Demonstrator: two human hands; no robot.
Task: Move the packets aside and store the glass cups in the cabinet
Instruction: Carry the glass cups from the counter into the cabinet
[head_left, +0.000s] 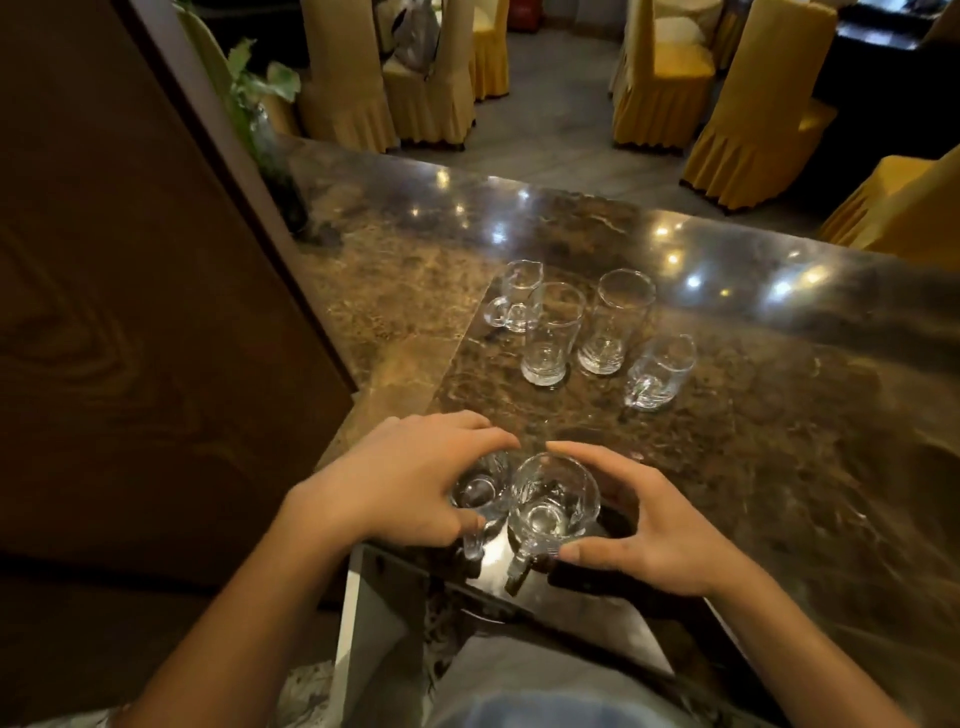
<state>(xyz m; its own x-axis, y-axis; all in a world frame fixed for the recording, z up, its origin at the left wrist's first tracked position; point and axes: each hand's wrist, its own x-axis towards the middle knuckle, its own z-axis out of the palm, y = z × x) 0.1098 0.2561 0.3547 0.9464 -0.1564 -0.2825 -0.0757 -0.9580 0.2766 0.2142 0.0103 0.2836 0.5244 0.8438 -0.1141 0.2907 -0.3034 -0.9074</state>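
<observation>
Two handled glass cups stand at the near edge of the marble counter (779, 467). My left hand (400, 478) curls over the left cup (480, 491), fingers wrapped around its rim. My right hand (660, 530) cups the right side of the larger cup (553, 501), thumb and fingers touching its wall. Farther back stand two tall tumblers (550, 335) (615, 322), a small handled cup (517, 296) behind them on the left and another handled cup (660, 374) on the right. No packets are in view.
A dark wooden panel (130, 312) rises at the left, close to my left arm. Beyond the counter are several chairs in yellow covers (748, 104) and a leafy plant (260, 93). A white edge (353, 623) shows below the counter's near lip.
</observation>
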